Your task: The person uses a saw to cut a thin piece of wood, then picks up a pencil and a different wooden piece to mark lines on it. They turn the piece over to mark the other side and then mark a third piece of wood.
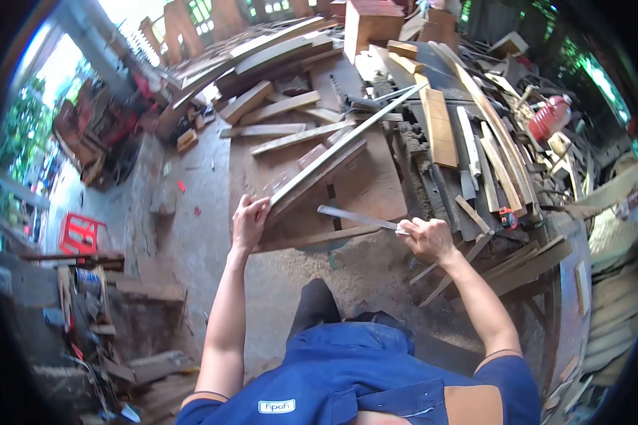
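My left hand [249, 221] is closed around the near end of a long, pale-edged wooden strip [340, 146]. The strip slants away to the upper right over the brown worktable [376, 185]. In my right hand [430, 239] is a flat, straight metal blade [356, 216], pointing left across the table's near side. My fingers wrap its right end and hide that part, so I cannot tell what kind of tool it is. The blade and the strip are apart in this view.
Several short wood offcuts [282, 106] lie across the table's far side. A wider light board [440, 127] and long battens are piled to the right, near a red tape measure [507, 218] and a red-and-clear jug [550, 113]. A red plastic stool [82, 234] stands at left.
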`<state>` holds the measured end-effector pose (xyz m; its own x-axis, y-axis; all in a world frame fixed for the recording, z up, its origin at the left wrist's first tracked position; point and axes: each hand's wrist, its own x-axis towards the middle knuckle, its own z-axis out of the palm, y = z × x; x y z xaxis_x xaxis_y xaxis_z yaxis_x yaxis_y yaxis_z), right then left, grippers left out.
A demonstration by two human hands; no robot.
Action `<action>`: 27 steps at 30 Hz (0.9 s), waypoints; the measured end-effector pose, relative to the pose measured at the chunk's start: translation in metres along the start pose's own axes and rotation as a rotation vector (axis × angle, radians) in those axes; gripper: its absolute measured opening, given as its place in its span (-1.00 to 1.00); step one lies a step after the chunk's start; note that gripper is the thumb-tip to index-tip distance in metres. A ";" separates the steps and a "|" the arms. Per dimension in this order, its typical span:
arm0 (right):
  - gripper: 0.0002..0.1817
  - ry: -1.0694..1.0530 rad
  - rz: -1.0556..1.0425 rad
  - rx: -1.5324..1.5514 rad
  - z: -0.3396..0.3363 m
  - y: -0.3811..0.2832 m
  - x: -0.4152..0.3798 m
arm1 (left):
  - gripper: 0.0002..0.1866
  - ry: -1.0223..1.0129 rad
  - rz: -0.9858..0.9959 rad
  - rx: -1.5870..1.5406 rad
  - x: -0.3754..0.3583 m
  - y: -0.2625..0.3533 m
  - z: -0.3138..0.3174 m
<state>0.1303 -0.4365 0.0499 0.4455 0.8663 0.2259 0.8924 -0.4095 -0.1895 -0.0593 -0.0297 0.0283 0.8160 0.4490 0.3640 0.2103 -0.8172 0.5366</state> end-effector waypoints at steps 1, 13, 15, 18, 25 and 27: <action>-0.73 0.017 -0.028 0.006 0.003 0.002 0.007 | -0.80 -0.021 -0.026 0.012 0.000 0.000 -0.006; -0.52 0.595 0.719 0.574 0.073 0.043 0.200 | -0.77 -0.061 -0.043 -0.023 0.002 -0.055 -0.053; -0.40 0.603 1.120 1.017 0.072 0.055 0.235 | -0.76 -0.041 -0.045 -0.071 0.003 -0.061 -0.057; -0.58 0.489 1.217 1.539 0.110 0.093 0.260 | -0.75 -0.150 -0.128 -0.172 0.014 -0.070 -0.068; -0.72 0.492 0.983 1.783 0.079 0.063 0.233 | -0.78 -0.536 -0.526 -0.487 0.048 -0.079 -0.084; -0.71 0.517 0.970 1.747 0.068 0.061 0.221 | -0.80 -0.646 -0.506 -0.486 0.056 -0.095 -0.078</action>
<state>0.2788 -0.2505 0.0238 0.8813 0.3115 -0.3554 -0.4512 0.3304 -0.8290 -0.0751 0.1011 0.0570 0.8598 0.3029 -0.4111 0.4919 -0.2755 0.8259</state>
